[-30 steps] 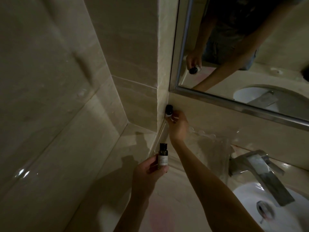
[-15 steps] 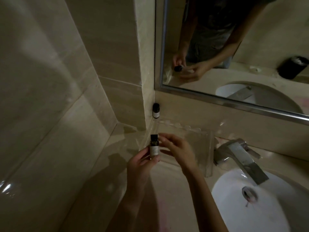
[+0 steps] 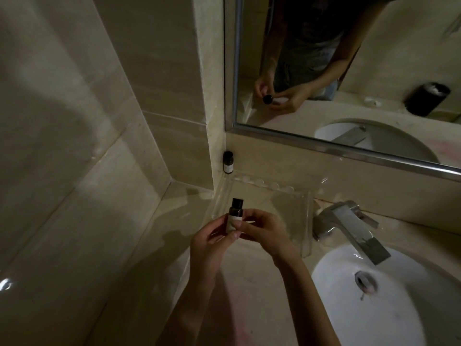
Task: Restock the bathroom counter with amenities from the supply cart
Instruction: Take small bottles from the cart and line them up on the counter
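A small dark amenity bottle (image 3: 235, 215) with a black cap and pale label stands upright between both hands, above the near left corner of a clear acrylic tray (image 3: 294, 208). My left hand (image 3: 212, 243) grips its lower part from the left. My right hand (image 3: 264, 233) pinches its body from the right with thumb and fingers. A second small dark bottle (image 3: 228, 162) stands upright in the back corner of the tray, against the wall below the mirror.
A steel faucet (image 3: 349, 226) and white basin (image 3: 389, 303) lie to the right. The mirror (image 3: 349, 71) above reflects a person's hands and a dark cup. Tiled walls close off the left side of the beige counter (image 3: 239, 308).
My right hand left the first bottle standing in the corner and came back to the bottle in my left hand, now pinching it. The view shifted left and down.
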Action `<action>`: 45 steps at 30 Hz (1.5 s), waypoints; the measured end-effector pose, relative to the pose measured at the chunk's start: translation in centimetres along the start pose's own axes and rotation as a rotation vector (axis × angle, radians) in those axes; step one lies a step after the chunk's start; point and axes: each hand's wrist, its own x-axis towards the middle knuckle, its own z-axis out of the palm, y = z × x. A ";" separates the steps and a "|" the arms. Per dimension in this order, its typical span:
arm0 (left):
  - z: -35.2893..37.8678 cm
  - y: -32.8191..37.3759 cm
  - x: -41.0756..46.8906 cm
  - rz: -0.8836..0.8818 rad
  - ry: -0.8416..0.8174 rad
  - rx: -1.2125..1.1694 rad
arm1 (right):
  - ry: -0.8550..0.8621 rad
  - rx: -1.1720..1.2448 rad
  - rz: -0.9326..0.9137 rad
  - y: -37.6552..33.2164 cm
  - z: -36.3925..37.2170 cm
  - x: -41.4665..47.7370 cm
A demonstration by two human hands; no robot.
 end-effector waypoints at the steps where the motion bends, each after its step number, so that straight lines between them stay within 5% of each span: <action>1: -0.1 -0.1 0.2 -0.007 0.023 -0.009 | -0.007 0.001 -0.013 -0.3 0.0 0.4; 9: -1.2 -0.6 0.5 -0.081 0.114 0.063 | 0.327 -0.232 -0.222 0.3 -0.2 10.4; 25: -3.1 -2.1 2.0 -0.134 0.196 0.159 | 0.496 -0.187 -0.359 2.9 2.4 16.4; 35: -2.2 -2.5 1.6 -0.098 0.164 0.172 | 0.444 -0.296 -0.389 3.2 1.1 14.8; 45: -2.5 -3.3 -0.1 -0.015 0.154 0.146 | 0.355 -0.180 -0.289 5.5 -0.8 3.2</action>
